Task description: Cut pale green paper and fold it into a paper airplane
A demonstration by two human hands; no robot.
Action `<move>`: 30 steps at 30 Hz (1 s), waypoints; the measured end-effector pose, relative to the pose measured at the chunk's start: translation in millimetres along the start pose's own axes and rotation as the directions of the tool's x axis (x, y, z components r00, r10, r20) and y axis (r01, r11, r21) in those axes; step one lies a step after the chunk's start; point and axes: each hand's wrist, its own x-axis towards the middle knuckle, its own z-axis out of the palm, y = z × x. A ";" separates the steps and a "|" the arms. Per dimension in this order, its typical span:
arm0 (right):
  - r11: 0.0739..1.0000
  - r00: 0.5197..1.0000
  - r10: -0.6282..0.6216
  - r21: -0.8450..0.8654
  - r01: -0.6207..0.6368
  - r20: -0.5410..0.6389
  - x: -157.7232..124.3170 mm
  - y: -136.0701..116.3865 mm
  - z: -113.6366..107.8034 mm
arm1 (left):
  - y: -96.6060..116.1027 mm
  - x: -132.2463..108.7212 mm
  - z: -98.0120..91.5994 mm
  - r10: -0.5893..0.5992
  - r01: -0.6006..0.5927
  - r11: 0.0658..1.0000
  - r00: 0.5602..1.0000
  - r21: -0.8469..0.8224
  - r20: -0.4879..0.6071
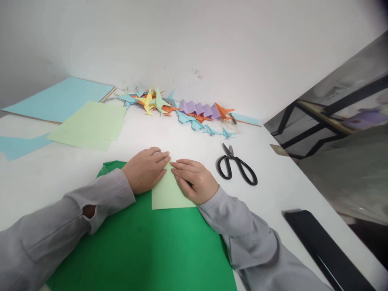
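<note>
Light green, straight-edged paper sheet (168, 196) lies on a smooth, bright green mat (145, 246). Palm down and nearly flat, the person's left hand (147, 169) covers the sheet's upper left; the right hand (195, 180), half curled, rests on its right, any grip unclear. Black-handled metal scissors (233, 157) lie right of the sheet.

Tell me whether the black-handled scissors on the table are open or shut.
Open: the black-handled scissors lie with their blades parted in a narrow V and their two handle loops spread apart.
</note>
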 end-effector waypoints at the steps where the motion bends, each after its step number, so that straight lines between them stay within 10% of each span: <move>1: 1.000 1.000 -0.003 -0.001 0.003 -0.002 0.0 0.0 0.0 | 0.2 0.1 -0.2 -0.001 0.001 1.000 1.000 0.001 -0.001; 30: 0.999 1.000 -0.003 -0.043 0.004 0.018 -0.9 -0.9 -0.5 | 0.8 -1.4 -1.8 -0.046 0.046 0.999 0.998 0.002 0.037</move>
